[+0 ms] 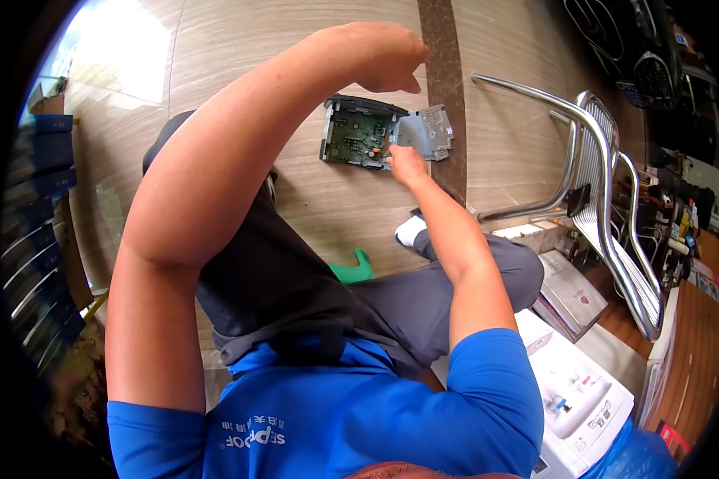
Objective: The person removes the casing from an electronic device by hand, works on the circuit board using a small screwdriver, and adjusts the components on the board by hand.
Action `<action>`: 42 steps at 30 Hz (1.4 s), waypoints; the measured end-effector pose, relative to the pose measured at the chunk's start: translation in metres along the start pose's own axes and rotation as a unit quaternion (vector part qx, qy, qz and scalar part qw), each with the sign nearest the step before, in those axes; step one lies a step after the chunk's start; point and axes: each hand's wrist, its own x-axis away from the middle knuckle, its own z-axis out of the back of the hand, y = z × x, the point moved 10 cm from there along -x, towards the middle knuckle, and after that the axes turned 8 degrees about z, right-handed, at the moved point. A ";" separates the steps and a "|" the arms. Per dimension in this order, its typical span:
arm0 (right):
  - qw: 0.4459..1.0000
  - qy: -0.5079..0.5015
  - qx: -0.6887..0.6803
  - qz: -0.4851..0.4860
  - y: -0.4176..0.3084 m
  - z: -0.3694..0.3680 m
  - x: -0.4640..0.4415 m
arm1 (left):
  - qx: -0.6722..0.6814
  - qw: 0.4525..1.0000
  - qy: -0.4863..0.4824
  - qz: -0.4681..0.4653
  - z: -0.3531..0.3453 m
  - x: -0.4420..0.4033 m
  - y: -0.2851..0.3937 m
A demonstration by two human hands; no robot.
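An opened electronic unit with a green circuit board lies on the tiled floor in front of me. Its black front piece runs along the far edge. At its right side lies a silvery metal plate. My right hand reaches to the board's right edge, its fingers bent together there; anything between them is too small to make out. Raised beyond the unit, my left hand is apart from it, with the fingers stretched to the right, the thumb separate, and nothing visible in it.
A green plastic object lies on the floor between my legs. To the right stands a metal-framed chair. Near my right knee are a box and a white appliance. Blue stacked items line the left side.
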 end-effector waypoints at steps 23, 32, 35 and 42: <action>1.000 0.013 -0.022 -0.010 0.012 -0.008 -0.008 | -0.013 1.000 -0.002 0.001 -0.002 0.000 0.000; 0.996 0.059 -0.047 0.051 0.002 -0.006 -0.003 | -0.015 1.000 -0.001 -0.001 -0.001 0.001 0.002; 0.993 0.062 -0.072 0.068 0.001 -0.008 -0.004 | -0.014 1.000 -0.004 0.000 -0.002 0.001 0.001; 0.988 0.084 -0.130 0.019 0.010 -0.004 -0.003 | -0.011 1.000 -0.001 -0.008 -0.005 -0.002 0.001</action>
